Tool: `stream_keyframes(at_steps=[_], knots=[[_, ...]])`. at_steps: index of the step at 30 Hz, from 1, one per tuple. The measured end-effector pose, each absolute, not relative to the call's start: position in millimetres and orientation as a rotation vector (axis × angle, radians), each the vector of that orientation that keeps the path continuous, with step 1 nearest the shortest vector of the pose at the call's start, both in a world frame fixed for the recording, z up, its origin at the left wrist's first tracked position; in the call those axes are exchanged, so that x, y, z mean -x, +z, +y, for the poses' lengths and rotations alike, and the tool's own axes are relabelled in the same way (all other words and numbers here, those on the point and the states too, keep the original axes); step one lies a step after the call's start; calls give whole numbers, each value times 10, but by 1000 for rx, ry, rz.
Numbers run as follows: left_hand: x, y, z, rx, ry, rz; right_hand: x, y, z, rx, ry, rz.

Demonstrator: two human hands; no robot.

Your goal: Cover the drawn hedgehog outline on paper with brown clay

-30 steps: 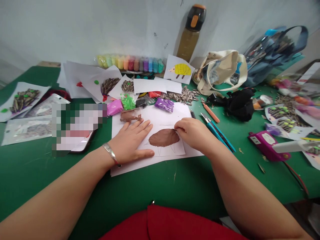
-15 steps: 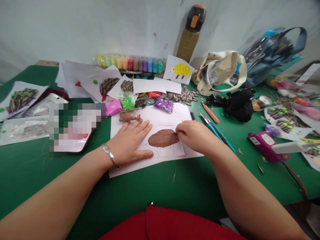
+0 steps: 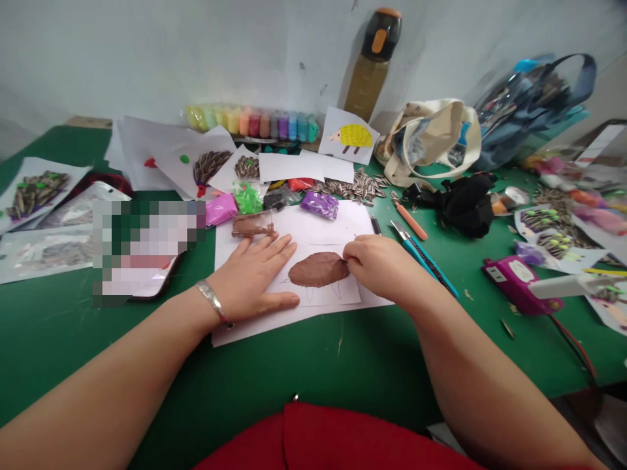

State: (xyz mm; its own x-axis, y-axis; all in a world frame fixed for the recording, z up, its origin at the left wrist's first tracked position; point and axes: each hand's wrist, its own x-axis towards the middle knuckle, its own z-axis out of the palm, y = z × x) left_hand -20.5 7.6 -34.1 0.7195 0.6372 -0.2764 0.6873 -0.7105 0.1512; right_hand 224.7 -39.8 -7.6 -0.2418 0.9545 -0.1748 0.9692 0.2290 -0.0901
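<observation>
An oval of flattened brown clay (image 3: 317, 269) covers the body of a pencil-drawn animal on a small white sheet (image 3: 294, 301), with outlined legs below it. My left hand (image 3: 262, 271) lies flat on the paper to the left of the clay, fingers spread and thumb stretched out. At the clay's right edge, my right hand (image 3: 375, 261) has its thumb and fingers pinched together. Whatever may be between those fingertips is hidden. Just beyond my left fingers lies a packet of brown clay (image 3: 253, 224). Larger white sheets (image 3: 240, 334) lie under the small one.
Purple (image 3: 319, 204), green (image 3: 249, 198) and pink clay packets (image 3: 221, 210) lie behind my hands. To the right are a black pen (image 3: 375, 225), an orange tool (image 3: 410, 219) and a blue cutter (image 3: 431, 267). Sunflower seeds (image 3: 360, 186) and a hedgehog picture (image 3: 350, 136) are farther back.
The view has shifted very slightly. Both hands stay in the same places, the left flat and the right pinched at the clay's edge.
</observation>
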Motion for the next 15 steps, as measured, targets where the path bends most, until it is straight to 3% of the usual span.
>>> stream_keyframes(at_steps=[8,15], knots=[[215,-349,77,-2679,-290,1043,-2427,-4,-437,-2129,-338,2531],[212,-331,77,-2690,-298,1044,-2381,-32,-431,-2299,-592,2465]])
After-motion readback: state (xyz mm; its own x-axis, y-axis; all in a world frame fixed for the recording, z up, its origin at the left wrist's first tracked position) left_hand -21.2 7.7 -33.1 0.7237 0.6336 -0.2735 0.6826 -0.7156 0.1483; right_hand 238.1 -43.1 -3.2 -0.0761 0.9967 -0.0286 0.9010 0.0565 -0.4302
